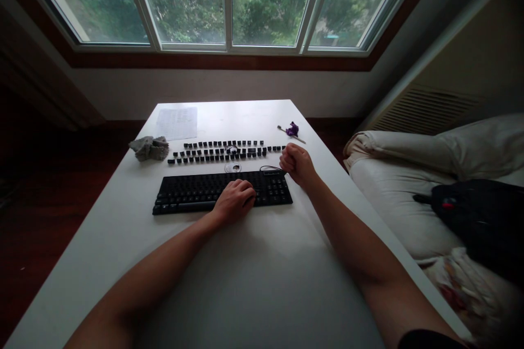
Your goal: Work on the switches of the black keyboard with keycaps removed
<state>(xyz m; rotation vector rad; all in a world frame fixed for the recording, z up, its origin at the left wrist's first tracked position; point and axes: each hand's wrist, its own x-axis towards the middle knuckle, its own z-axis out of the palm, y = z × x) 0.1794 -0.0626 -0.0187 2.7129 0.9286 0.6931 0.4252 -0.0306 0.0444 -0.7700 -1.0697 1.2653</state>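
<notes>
A black keyboard [196, 188] lies on the white table in front of me. My left hand [235, 199] rests on it, right of its middle, with slightly bent fingers lying over the keys. Beyond the keyboard's right end, my right hand [298, 164] is held closed with the fingers curled in. Whatever is inside that hand, if anything, is hidden. Loose black keycaps [216, 159] stand in several rows behind the keyboard, and the rightmost ones reach close to my right hand.
A grey cloth [149, 148] lies crumpled at the table's left edge. Behind it is a printed sheet [177, 122]. A toothbrush-like stick [301, 139] and a purple crumpled item [292, 129] lie at the right. A clear round object [233, 167] sits behind the keyboard, near a cable [270, 167].
</notes>
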